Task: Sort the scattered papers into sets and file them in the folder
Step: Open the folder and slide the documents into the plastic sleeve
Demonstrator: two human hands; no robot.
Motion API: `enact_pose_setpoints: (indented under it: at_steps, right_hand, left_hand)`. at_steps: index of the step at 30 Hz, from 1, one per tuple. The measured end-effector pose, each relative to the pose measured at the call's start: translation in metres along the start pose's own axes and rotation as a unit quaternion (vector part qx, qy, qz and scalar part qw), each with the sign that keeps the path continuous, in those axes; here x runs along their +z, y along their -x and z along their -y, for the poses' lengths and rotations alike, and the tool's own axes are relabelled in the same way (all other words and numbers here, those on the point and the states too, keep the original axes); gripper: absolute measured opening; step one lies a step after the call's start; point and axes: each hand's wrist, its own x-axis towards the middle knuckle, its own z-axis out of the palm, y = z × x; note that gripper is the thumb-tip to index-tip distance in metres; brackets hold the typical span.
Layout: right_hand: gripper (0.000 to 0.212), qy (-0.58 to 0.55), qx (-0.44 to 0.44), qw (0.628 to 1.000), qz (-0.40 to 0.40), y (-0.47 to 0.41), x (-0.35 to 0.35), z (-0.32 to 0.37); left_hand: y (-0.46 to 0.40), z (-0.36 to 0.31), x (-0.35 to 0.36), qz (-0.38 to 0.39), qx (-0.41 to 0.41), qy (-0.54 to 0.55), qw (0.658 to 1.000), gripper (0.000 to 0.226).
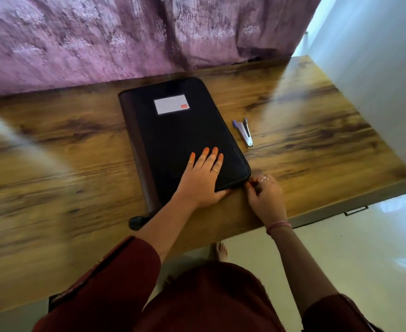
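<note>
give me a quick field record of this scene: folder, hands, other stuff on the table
folder: black zip folder, closed, flat on the wooden table, white label on its cover
left hand: left hand lies flat on the folder's near part, fingers straight
right hand: right hand pinches at the folder's near right corner, likely the zip pull; the pull itself is hidden
stapler: stapler lies on the table right of the folder, apart from it
papers: none in view
backdrop: purple curtain behind the table

obstacles: folder [180,137] mid-table, stapler [244,134] just right | free: bare table [53,152] left, far right
</note>
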Motion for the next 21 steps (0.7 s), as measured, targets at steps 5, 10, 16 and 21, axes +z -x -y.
enact_pose_setpoints:
  at_steps: [5, 10, 16, 21]
  right_hand:
    - [0.008, 0.053, -0.03, 0.998, 0.023, -0.038, -0.011, -0.015]
    - [0.014, 0.092, -0.129, 0.986, 0.042, -0.087, -0.006, -0.011]
    - [0.03, 0.12, -0.146, 0.975, 0.113, -0.134, 0.005, 0.006]
    - [0.026, 0.177, -0.167, 0.961, 0.13, -0.133, 0.007, 0.004]
  left_hand:
    - [0.002, 0.004, 0.003, 0.01, 0.009, 0.003, 1.0, 0.093]
    - [0.002, 0.009, 0.005, 0.028, 0.004, 0.012, 1.0, 0.094]
    - [0.005, 0.012, -0.001, 0.034, 0.005, 0.035, 0.999, 0.096]
    - [-0.023, 0.029, -0.033, -0.011, -0.026, 0.092, 0.995, 0.085]
